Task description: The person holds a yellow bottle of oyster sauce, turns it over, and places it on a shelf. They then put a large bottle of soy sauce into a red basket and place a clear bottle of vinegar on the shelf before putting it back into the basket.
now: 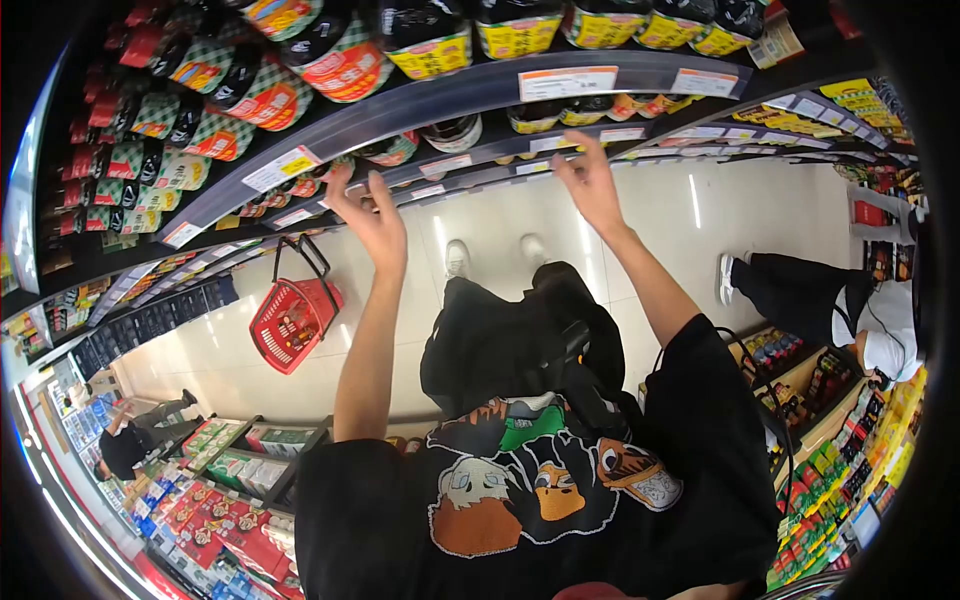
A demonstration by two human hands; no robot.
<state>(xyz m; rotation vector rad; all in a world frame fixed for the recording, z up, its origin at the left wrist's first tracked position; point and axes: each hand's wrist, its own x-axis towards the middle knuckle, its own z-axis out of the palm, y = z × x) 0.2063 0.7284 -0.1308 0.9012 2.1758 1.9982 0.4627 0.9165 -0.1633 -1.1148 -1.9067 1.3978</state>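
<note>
Both hands are raised in front of a store shelf of dark sauce bottles. My left hand (pixel 372 222) is empty, its fingers apart and bent, just below the shelf's price rail (pixel 400 112). Nothing is in my right hand (pixel 590 188) either; its thumb and fingers are spread near the lower rail. Above them stand dark bottles with yellow labels (pixel 427 45) and bottles with red and green checked labels (pixel 340 62). A red shopping basket (pixel 295 322) with black handles rests on the floor beyond my left forearm, with small items in it.
A person in dark trousers (pixel 800 290) stands at the right, and another person (pixel 140 440) is at the far left. Lower shelves (pixel 250 500) with boxed goods lie behind me on the left. Colourful packets (pixel 830 490) fill a shelf at the lower right.
</note>
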